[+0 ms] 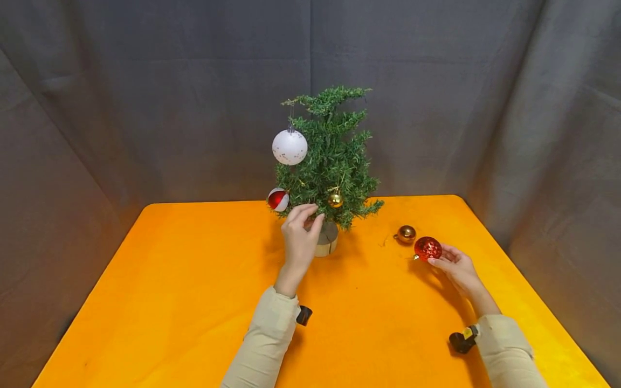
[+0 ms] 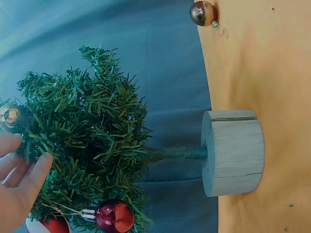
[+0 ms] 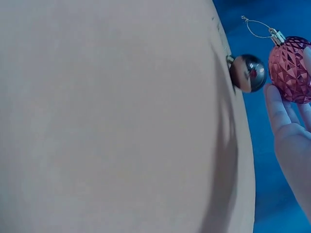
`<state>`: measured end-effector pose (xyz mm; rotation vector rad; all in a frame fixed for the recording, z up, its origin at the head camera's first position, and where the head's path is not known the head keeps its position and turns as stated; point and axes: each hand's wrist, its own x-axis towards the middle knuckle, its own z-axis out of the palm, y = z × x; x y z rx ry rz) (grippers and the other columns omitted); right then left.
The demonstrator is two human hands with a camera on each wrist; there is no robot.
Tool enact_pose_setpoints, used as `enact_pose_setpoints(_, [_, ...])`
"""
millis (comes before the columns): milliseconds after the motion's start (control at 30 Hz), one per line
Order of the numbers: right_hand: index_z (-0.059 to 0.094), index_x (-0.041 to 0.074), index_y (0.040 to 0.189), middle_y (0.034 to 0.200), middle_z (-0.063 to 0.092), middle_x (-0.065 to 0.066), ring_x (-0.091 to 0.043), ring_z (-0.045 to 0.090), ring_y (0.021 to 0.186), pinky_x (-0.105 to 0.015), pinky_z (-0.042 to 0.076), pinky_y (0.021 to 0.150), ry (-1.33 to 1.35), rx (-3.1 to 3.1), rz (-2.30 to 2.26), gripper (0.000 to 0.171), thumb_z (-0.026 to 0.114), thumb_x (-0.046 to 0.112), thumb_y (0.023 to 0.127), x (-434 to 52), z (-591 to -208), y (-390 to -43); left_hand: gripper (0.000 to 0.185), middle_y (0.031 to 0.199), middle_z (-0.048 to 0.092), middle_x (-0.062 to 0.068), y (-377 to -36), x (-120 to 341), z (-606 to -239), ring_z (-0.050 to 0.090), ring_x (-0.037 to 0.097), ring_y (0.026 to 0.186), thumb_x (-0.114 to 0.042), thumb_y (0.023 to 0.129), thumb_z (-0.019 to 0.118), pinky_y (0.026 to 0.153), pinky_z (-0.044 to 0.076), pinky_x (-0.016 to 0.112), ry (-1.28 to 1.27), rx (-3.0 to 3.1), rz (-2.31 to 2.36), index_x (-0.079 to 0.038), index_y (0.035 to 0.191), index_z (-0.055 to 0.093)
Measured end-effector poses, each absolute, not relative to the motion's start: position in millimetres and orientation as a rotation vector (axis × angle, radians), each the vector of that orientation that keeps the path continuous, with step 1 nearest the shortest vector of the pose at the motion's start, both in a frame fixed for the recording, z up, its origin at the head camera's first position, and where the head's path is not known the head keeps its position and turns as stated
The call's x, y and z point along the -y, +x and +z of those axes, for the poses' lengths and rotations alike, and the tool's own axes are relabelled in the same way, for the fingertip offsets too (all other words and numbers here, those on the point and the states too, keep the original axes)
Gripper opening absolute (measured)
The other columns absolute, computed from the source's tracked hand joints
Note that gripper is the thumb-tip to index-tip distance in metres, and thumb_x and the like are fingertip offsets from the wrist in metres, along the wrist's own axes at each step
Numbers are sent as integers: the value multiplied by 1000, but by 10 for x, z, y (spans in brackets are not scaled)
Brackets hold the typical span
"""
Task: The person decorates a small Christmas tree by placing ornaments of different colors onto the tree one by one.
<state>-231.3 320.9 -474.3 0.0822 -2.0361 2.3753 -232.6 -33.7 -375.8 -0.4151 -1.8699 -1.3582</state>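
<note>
A small green artificial tree [image 1: 332,156] stands on a wooden disc base [image 1: 327,240] on the orange table [image 1: 194,280]. A white ball [image 1: 289,146], a red-and-white ball [image 1: 278,199] and a gold ball [image 1: 335,200] hang from it. My left hand [image 1: 302,226] reaches into the lowest branches, thumb and fingers curled round a twig; the left wrist view shows its fingers [image 2: 24,179] in the foliage [image 2: 87,145], near a shiny red ball [image 2: 115,217]. My right hand [image 1: 456,267] holds a red faceted ball [image 1: 428,248] [image 3: 291,68] at its fingertips, just above the table.
A bronze ball [image 1: 406,234] [image 2: 203,13] [image 3: 248,73] lies on the table beside the red faceted one, right of the base [image 2: 233,153]. Grey cloth [image 1: 145,108] hangs behind and to both sides. The table's edges run close on the right and left.
</note>
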Motion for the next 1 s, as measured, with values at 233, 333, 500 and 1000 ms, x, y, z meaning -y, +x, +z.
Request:
enact_pose_setpoints(233, [58,18,99,92,61,5,-6,59,83,-18,48,73,128,1991,2400,32,61,-8,80,-3127,-4657,-2315,16,94,60,16,-2316,340,-3760,61,25,78,0,79,66,66,51,22,-406,1885,-1348,9,92,66])
enact_pose_setpoints(333, [59,14,103,96,60,3,-7,59,85,-19,48,74,225,1952,2415,32,64,-4,78,-3144,-4710,-2366,16,94,60,16,-2319,341,-3767,61,24,77,0,79,65,65,51,22,-403,1892,-1352,9,93,66])
enact_pose_setpoints(500, [57,8,108,103,57,-1,-10,59,90,-22,48,76,331,1898,2413,35,68,-1,76,-3103,-4710,-2412,16,95,60,16,-2320,344,-3767,61,24,77,0,79,65,65,51,23,-404,1891,-1365,9,93,65])
enact_pose_setpoints(1000, [56,8,108,104,60,-2,-12,59,93,-23,48,77,512,1806,2448,36,63,-9,77,-2771,-4479,-2394,17,95,59,16,-2323,356,-3782,61,24,79,-1,80,65,67,50,21,-415,1893,-1368,9,93,65])
